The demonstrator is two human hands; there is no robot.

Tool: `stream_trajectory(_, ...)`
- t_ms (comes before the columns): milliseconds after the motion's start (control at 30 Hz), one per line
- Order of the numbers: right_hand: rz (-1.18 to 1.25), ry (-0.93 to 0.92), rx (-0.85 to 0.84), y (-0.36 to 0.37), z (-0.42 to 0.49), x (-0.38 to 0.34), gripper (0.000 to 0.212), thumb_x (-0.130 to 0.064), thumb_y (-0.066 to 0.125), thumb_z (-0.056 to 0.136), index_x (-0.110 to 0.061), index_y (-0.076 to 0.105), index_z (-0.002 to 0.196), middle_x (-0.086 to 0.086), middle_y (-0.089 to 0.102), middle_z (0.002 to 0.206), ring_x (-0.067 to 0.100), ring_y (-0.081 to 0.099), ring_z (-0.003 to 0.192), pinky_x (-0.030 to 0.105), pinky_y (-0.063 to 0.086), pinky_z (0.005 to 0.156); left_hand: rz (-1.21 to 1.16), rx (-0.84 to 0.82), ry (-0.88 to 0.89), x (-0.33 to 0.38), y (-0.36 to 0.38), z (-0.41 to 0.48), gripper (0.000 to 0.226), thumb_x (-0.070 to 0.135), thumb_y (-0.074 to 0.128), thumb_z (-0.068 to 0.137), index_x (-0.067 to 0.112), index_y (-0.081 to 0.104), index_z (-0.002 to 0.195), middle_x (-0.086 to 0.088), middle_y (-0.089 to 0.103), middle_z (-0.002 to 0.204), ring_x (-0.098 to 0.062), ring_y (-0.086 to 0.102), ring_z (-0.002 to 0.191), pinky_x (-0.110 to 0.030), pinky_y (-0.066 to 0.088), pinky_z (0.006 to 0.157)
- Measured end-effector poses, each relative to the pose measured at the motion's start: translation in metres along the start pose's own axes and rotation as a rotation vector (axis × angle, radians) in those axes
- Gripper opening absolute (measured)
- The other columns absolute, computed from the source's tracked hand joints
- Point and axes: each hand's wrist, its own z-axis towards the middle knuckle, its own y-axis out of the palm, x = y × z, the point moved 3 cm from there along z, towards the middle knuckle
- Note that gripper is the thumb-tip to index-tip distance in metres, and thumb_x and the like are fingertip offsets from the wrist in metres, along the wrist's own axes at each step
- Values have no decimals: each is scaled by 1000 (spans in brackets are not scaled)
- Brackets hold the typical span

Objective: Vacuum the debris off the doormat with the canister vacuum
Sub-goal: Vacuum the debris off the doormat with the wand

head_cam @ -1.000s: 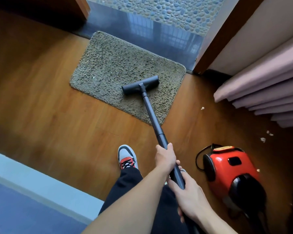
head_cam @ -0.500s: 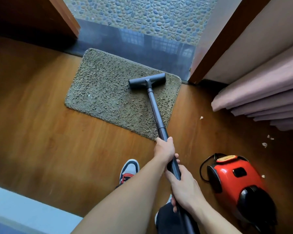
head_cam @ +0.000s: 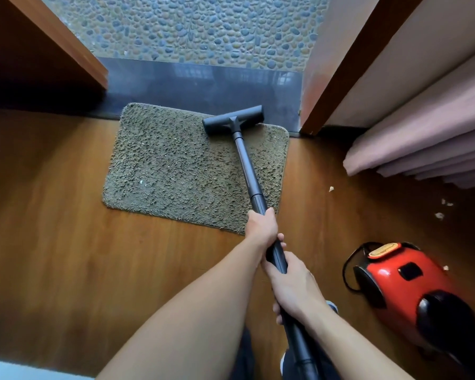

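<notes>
Gripping fingers [head_cam: 281, 237] on wand [head_cam: 247, 165], doormat [head_cam: 176, 171] ahead

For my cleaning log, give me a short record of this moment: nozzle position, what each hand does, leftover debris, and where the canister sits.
nozzle: floor head at the far right edge of the doormat
left hand: grips the wand, forward
right hand: grips the wand behind the left
debris on mat: white speck, left part
debris off mat: pale scraps on the wooden floor, right of the mat
canister: red canister vacuum, right of the person
</notes>
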Motion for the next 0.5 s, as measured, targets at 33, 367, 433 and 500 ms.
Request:
stream_trajectory(33, -5, -1, 1, -1, -2, 2, 29, -52, 48, 98, -23, 52, 97, 9, 61, 55, 22, 57, 37, 26, 49, 40, -4, 0, -2, -2, 1, -2, 27, 32, 46, 101, 9, 41, 115, -13, 51, 87, -14, 49, 39, -27, 47, 40)
stream_trajectory(367, -84, -26, -49, -16, -30, 49, 27, -45, 51, 100, -20, 51, 110, 9, 61, 64, 18, 55, 32, 26, 48, 38, -66, 45, -32, -52, 11, -38, 27, 31, 49, 101, 7, 44, 112, -10, 50, 74, -15, 50, 41, -26, 47, 41)
stream_trajectory(433, -108, -41, -75, -19, -37, 61, 28, -44, 52, 100, -19, 51, 113, 10, 63, 62, 18, 55, 30, 26, 48, 38, -91, 53, -38, -64, 14, -47, 27, 31, 49, 101, 6, 44, 112, -10, 50, 73, -16, 49, 43, -26, 47, 41)
stream_trajectory(500, -133, -52, -94, -22, -44, 73, 30, -46, 52, 100, -19, 51, 113, 10, 64, 61, 18, 55, 30, 25, 48, 39, -106, 66, -41, -76, 17, -57, 24, 30, 48, 102, 7, 44, 110, -9, 49, 73, -17, 49, 45, -26, 47, 40)
